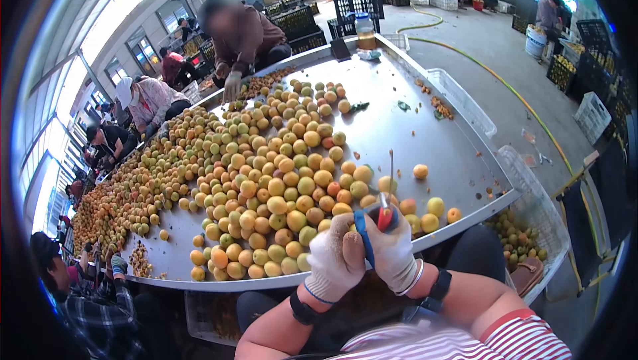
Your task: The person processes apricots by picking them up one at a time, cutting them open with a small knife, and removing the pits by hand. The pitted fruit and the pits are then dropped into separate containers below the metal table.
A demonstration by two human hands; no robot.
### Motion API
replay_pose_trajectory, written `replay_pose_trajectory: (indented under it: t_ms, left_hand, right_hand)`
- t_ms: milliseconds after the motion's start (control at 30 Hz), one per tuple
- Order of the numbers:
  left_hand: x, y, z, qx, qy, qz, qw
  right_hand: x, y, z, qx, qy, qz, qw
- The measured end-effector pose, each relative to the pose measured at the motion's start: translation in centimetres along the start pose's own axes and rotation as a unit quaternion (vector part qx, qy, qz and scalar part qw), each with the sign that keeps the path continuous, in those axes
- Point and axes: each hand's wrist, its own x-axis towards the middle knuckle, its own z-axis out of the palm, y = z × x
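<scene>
While right hand (397,250) grips red-handled tool (385,218), long axis pointing away, left hand (337,254) curled, contents unclear.

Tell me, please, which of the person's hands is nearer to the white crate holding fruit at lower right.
The right hand. It is to the left of the white crate; the left hand is beside the right hand, farther from the crate.

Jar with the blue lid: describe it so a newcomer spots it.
Find the big metal table heaped with fruit. Go to its far corner. The clear jar there stands beside a dark object, set apart by its blue lid.
</scene>
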Motion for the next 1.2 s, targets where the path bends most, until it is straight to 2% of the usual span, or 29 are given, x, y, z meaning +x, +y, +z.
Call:
replay_pose_trajectory:
  t_ms: [33, 67, 167, 267, 300, 333, 367, 400, 467, 567, 700, 733, 800, 833, 900, 967, 1033, 1100, 1200]
  left_hand:
    - [-0.2, 0.1, 0.2, -0.013, -0.006, -0.028, 1.000]
    - [-0.1, 0.2, 0.4, -0.012, -0.001, -0.019, 1.000]
    - [-0.5, -0.2, 0.8, -0.067, -0.010, -0.098, 0.993]
    - [-0.5, -1.0, 1.2, -0.023, -0.009, -0.066, 0.997]
    - [-0.6, -0.5, 1.2, -0.150, -0.011, -0.184, 0.971]
    - [-0.5, -0.5, 1.1, -0.149, -0.007, -0.183, 0.972]
    - [-0.4, -0.6, 1.0, -0.096, -0.014, -0.133, 0.986]
    - [-0.4, -0.9, 0.9, -0.041, -0.020, -0.085, 0.995]
    - [-0.2, -1.6, 0.7, -0.036, -0.019, -0.100, 0.994]
    - [0.5, -1.1, 0.2, 0.067, 0.008, -0.053, 0.996]
    - [0.7, -0.4, -0.3, 0.076, 0.010, -0.023, 0.997]
    - [0.6, -0.2, -0.1, 0.041, 0.014, -0.025, 0.999]
    - [0.5, -0.3, 0.4, 0.004, 0.019, -0.027, 0.999]
    - [0.3, -0.6, 0.6, 0.000, 0.022, -0.039, 0.999]
    - [-0.2, -1.2, 0.9, -0.003, 0.026, -0.050, 0.998]
    - [-0.8, -1.9, 1.2, -0.054, 0.003, -0.125, 0.991]
    - [-1.0, -2.4, 1.7, -0.076, 0.004, -0.131, 0.988]
    - [-1.1, -2.8, 1.8, -0.097, 0.006, -0.136, 0.986]
    - [-1.2, -3.1, 1.8, -0.060, -0.018, -0.123, 0.990]
  right_hand:
    - [0.3, 0.2, 0.0, -0.021, 0.001, -0.041, 0.999]
    - [0.4, 0.3, 0.0, -0.041, 0.002, -0.082, 0.996]
    - [0.5, 0.5, -0.3, -0.073, -0.010, -0.092, 0.993]
    - [1.0, 3.4, -1.1, -0.125, 0.021, -0.129, 0.983]
    - [1.0, 3.6, -1.3, -0.151, 0.021, -0.157, 0.976]
    - [1.1, 3.7, -1.3, -0.177, 0.020, -0.185, 0.966]
    - [1.2, 3.6, -1.2, -0.175, 0.015, -0.186, 0.967]
    - [1.2, 3.6, -1.1, -0.165, 0.026, -0.184, 0.969]
    - [1.1, 3.2, -0.8, -0.152, 0.032, -0.180, 0.971]
    - [0.9, 1.5, -0.2, 0.027, 0.020, 0.024, 0.999]
    - [0.5, 0.7, 0.5, 0.076, 0.020, 0.039, 0.996]
    - [0.5, 0.8, 0.6, 0.076, 0.019, 0.039, 0.996]
    - [0.7, 1.0, 0.6, 0.017, 0.010, -0.044, 0.999]
    - [0.8, 1.5, 0.3, 0.016, 0.010, -0.043, 0.999]
    - [1.2, 2.7, -0.8, -0.092, -0.006, -0.104, 0.990]
    - [1.4, 3.2, -1.0, -0.122, -0.002, -0.140, 0.983]
    - [1.6, 3.4, -1.3, -0.153, 0.002, -0.176, 0.973]
    - [1.7, 3.5, -1.7, -0.270, -0.002, -0.241, 0.932]
    - [1.7, 2.5, -1.7, -0.289, -0.033, -0.272, 0.917]
